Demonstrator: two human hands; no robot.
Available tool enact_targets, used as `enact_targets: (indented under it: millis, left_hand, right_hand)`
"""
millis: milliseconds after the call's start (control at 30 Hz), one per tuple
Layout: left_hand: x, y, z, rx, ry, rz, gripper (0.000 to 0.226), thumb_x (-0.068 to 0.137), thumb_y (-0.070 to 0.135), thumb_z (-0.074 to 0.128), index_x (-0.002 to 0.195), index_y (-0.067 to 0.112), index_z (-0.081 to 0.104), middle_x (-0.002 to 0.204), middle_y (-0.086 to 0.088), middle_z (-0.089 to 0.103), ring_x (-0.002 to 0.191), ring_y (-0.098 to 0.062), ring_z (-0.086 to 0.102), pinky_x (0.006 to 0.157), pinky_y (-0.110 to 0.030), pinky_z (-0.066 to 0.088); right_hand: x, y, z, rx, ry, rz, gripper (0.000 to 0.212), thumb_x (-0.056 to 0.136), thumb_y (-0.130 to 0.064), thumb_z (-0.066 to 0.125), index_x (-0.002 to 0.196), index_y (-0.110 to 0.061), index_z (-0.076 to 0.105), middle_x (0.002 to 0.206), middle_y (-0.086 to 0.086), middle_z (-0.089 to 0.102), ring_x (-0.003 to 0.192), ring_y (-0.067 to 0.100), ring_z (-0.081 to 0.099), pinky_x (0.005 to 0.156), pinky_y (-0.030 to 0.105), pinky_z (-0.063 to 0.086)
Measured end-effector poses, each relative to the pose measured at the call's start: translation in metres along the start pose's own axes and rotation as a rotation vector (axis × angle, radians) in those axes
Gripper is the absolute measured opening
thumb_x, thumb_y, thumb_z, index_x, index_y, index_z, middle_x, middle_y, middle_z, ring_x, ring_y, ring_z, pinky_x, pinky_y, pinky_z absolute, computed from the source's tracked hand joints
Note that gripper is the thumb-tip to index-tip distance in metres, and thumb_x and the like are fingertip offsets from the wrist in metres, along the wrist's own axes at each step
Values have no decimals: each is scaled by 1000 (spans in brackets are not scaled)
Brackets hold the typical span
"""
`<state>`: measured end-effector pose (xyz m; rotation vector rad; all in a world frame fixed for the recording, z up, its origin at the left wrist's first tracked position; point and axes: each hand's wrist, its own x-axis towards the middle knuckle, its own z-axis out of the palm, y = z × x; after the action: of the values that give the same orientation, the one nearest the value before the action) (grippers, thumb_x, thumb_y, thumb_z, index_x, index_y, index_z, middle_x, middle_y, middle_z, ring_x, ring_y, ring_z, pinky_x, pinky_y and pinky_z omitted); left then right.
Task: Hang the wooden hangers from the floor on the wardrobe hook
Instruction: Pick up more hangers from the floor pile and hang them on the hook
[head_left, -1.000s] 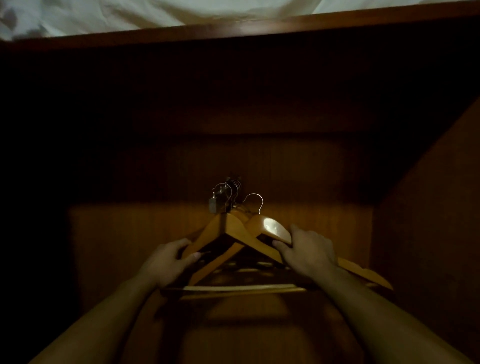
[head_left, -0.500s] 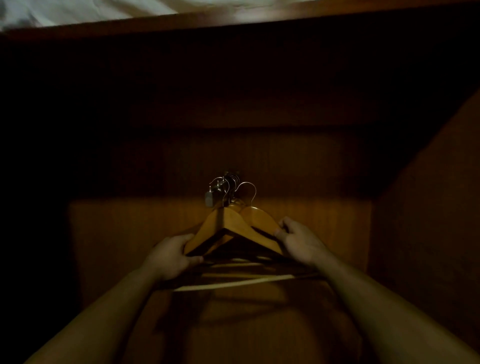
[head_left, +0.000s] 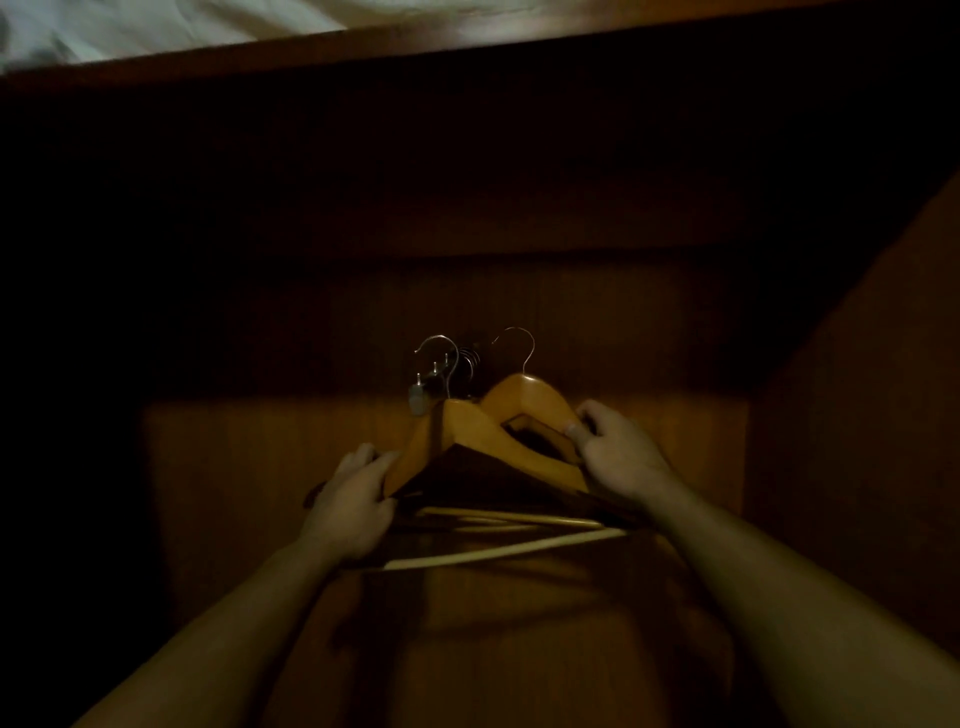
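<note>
Since 0.5 s ago, the rear hanger (head_left: 524, 402) has been lifted — its wire free, the wardrobe hook (head_left: 434, 371) at 10 o'clock; right hand (head_left: 618, 452) pinches it, left hand (head_left: 353, 499) grips the front hangers (head_left: 457, 441).

The wooden hangers (head_left: 478, 441) are honey-coloured wood with a smooth, faintly glossy varnish that catches the light on their shoulders. Their crossbars (head_left: 509, 553) look paler and matt. The hanger hooks (head_left: 517, 348) are thin bright metal wire, shiny. The wardrobe hook (head_left: 428, 382) is dull grey metal. The wardrobe's back panel (head_left: 260, 467) is fine-grained reddish-brown wood with a satin finish. At the upper edge lies white, crumpled cloth (head_left: 156, 26), matt.
</note>
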<state>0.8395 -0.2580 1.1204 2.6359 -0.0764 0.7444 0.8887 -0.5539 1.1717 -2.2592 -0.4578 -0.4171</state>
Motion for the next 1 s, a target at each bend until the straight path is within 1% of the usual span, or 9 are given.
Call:
enact_targets:
  millis: [133,267,400,467,600,700,767,900,1000]
  left_hand:
    - [0,-3,3,15,-69,17,68,91,8,54,149,36,33,124,11,42,115,-9,38,100,-33,40]
    - [-2,-14,6,8,-60,14,71,93,14,54,154,33,22,139,10,42,125,-11,38,104,-32,38]
    - [2,-24,5,11,-75,1,72,93,23,58,154,33,21,135,11,44,120,-9,39,102,-31,38]
    - [3,-27,6,16,-84,-7,73,92,22,58,154,33,21,134,12,44,119,-8,39,103,-32,39]
    - [5,-27,7,24,-97,7,75,90,19,59,153,34,21,129,11,45,118,-11,42,101,-34,40]
    - [7,-28,8,27,-102,6,76,90,18,59,154,34,22,133,10,45,120,-11,42,101,-33,41]
    - [8,-29,9,26,-94,10,76,90,19,59,154,35,21,134,11,45,119,-10,42,100,-32,41]
    - [8,-26,10,24,-100,14,77,91,15,58,154,35,19,137,9,44,122,-11,40,101,-31,40]
    - [9,-25,9,25,-112,3,77,89,11,56,154,34,21,133,7,46,118,-12,42,99,-32,42]
  right_hand:
    - [5,-3,5,-68,-29,-44,15,103,-40,45,111,-34,56,98,-8,64,88,12,63,84,41,54]
    - [19,-22,18,-123,-50,-48,21,100,-46,44,114,-35,57,99,-6,64,89,16,64,86,46,56]
    - [24,-31,36,-129,-107,-50,18,102,-41,44,113,-32,56,96,-5,64,85,14,65,83,43,57]
    - [23,-30,44,-119,-116,-46,20,103,-41,44,115,-31,56,98,-6,64,87,13,64,85,42,56]
    - [17,-23,55,-65,-132,-45,14,104,-40,45,108,-31,55,97,-5,65,87,13,63,84,38,54]
    - [13,-20,58,-54,-111,-38,11,103,-40,46,102,-31,52,94,-4,64,86,14,64,83,40,55]
    - [11,-20,59,-50,-106,-30,10,103,-40,46,103,-31,51,95,-5,63,84,13,63,80,36,55]
    - [10,-18,59,-71,-59,3,21,101,-43,49,114,-26,51,103,-6,58,92,14,59,80,34,51]
    - [6,-15,62,-123,-7,-14,33,102,-48,44,117,-20,54,108,-3,55,94,15,54,78,33,45]
